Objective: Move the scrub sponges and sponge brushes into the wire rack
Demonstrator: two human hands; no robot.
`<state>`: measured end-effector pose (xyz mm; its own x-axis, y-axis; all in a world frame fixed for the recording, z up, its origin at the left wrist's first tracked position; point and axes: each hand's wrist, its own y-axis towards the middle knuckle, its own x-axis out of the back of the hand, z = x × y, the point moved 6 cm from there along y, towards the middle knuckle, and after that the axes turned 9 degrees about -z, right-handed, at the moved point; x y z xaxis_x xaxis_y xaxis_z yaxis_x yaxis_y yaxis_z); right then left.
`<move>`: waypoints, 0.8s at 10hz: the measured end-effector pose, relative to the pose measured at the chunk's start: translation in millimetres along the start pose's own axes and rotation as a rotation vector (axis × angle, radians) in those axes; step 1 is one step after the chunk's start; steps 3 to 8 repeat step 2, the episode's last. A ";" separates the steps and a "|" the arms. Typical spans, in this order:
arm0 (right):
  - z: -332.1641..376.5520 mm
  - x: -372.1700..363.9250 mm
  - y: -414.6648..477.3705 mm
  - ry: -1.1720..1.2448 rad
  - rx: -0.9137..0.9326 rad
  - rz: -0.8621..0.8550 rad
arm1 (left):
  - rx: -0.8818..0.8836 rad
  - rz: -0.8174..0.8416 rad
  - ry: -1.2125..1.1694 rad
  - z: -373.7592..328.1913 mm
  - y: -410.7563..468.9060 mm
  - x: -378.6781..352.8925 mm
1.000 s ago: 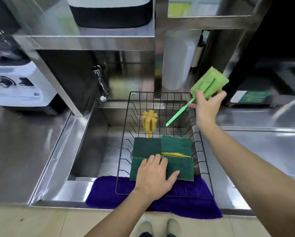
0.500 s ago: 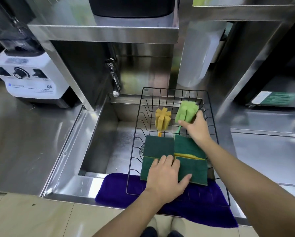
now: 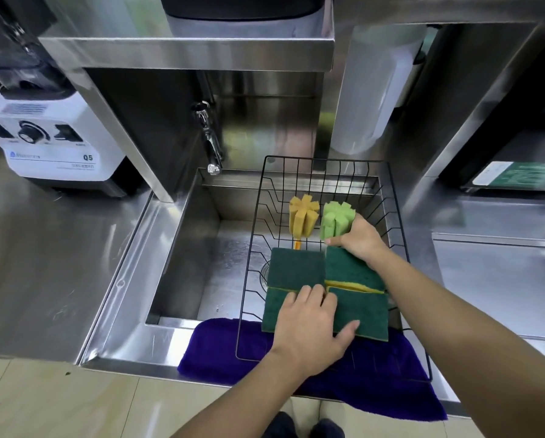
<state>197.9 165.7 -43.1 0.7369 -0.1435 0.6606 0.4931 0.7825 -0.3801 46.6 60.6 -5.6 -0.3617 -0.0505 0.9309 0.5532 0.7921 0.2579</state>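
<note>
A black wire rack (image 3: 394,216) sits over the right side of the sink. Several dark green scrub sponges (image 3: 296,270) with yellow backs lie flat in it. My left hand (image 3: 312,324) rests palm down on the front sponges, fingers spread. At the rack's far end a yellow sponge brush (image 3: 302,218) stands head up. Beside it on the right is a green sponge brush (image 3: 336,218), and my right hand (image 3: 359,240) is closed around its lower part; its handle is hidden under the hand.
A purple cloth (image 3: 220,358) lies under the rack's front edge on the sink rim. A faucet (image 3: 209,140) hangs over the steel sink (image 3: 201,257). A white blender base (image 3: 53,143) stands on the left counter. Steel shelving rises behind.
My right hand brought the green sponge brush down from high on the right into the rack, beside the yellow brush. My left hand stayed on the sponges.
</note>
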 end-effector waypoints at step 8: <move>7.6 11.8 -0.3 0.011 -0.006 0.099 | -0.012 -0.010 -0.032 1.5 1.0 3.3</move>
